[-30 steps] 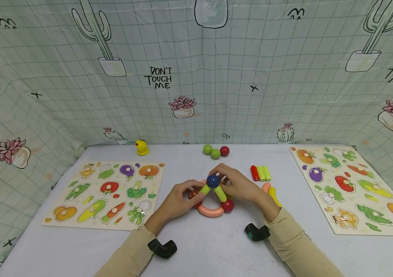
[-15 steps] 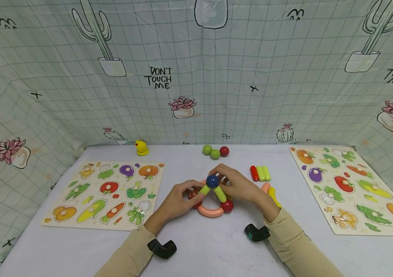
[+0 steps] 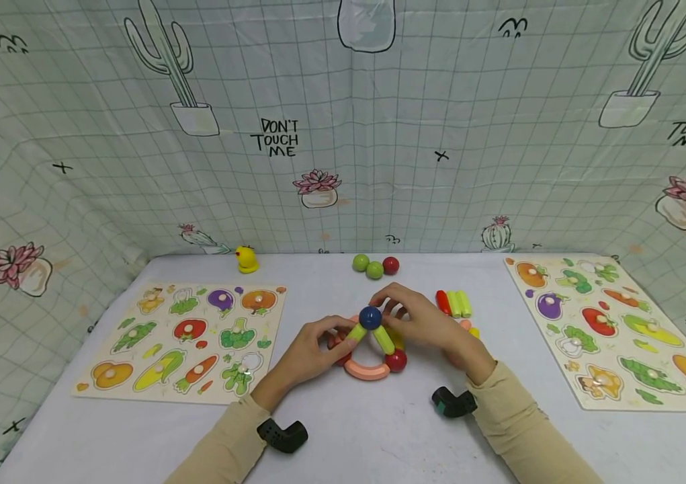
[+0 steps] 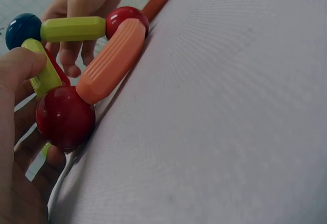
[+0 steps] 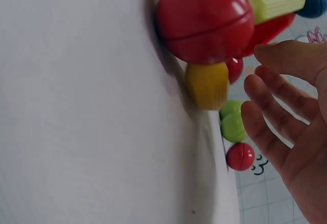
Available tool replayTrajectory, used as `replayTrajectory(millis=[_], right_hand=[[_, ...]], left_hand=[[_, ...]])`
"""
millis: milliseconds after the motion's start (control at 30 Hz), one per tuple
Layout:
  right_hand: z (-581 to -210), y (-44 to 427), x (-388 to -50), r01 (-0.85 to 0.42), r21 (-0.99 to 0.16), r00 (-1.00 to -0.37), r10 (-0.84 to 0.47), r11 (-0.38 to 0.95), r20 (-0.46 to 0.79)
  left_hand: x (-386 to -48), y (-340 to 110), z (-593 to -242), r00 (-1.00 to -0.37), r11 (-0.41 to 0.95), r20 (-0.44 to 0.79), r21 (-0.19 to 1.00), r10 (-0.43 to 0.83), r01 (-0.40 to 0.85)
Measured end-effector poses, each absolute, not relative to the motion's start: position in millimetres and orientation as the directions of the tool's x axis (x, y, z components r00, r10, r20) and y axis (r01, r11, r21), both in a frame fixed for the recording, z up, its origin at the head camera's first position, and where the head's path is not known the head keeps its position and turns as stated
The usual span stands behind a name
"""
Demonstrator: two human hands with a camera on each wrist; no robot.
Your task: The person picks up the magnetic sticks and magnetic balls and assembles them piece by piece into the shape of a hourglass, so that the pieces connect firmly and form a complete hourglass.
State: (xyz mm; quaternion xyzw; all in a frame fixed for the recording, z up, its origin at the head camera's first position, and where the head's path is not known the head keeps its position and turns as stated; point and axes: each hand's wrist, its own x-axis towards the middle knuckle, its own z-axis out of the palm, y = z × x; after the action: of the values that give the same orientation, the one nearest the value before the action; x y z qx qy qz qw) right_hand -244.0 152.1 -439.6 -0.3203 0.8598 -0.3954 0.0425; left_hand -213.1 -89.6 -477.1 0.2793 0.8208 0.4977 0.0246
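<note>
A magnetic ball-and-stick structure stands on the table, topped by a blue ball. Two yellow-green sticks slope from it toward red balls, and a salmon curved stick joins these along the front. My left hand holds the left side; its thumb presses the left yellow-green stick in the left wrist view, other fingers behind the red ball. My right hand is beside the structure's right side, fingers loosely bent and holding nothing. A yellow piece extends from the right red ball.
Two green balls and a red ball lie at the back. Red and yellow-green sticks are beyond my right hand, with curved pieces partly behind my forearm. Vegetable puzzle boards flank both sides. A yellow toy duck sits back left.
My right hand has shifted slightly right, its fingers coming away from the structure, and its forearm now covers more of the curved pieces. The left hand and structure stay nearly still.
</note>
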Motion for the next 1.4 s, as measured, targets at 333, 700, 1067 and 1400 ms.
replayTrajectory(millis=[333,700,1067,1400], right_hand=[[-429,172,-249,-0.477,-0.702,-0.839,-0.511,0.529,0.184],[-424,194,-254,-0.403,-0.693,-0.889,-0.436,0.597,0.141],[-425,224,-258,-0.273,-0.668,-0.947,-0.314,0.692,0.062],[-427,256,-258,-0.175,-0.595,-0.973,-0.231,0.784,-0.018]], left_hand=[[-198,-86,-448,-0.846,0.366,0.225,0.826,0.483,0.429],[-210,-88,-475,-0.85,0.376,0.23,0.82,0.474,0.431],[-213,-90,-480,-0.83,0.352,0.276,0.807,0.485,0.474],[-211,-89,-475,-0.842,0.374,0.249,0.81,0.478,0.452]])
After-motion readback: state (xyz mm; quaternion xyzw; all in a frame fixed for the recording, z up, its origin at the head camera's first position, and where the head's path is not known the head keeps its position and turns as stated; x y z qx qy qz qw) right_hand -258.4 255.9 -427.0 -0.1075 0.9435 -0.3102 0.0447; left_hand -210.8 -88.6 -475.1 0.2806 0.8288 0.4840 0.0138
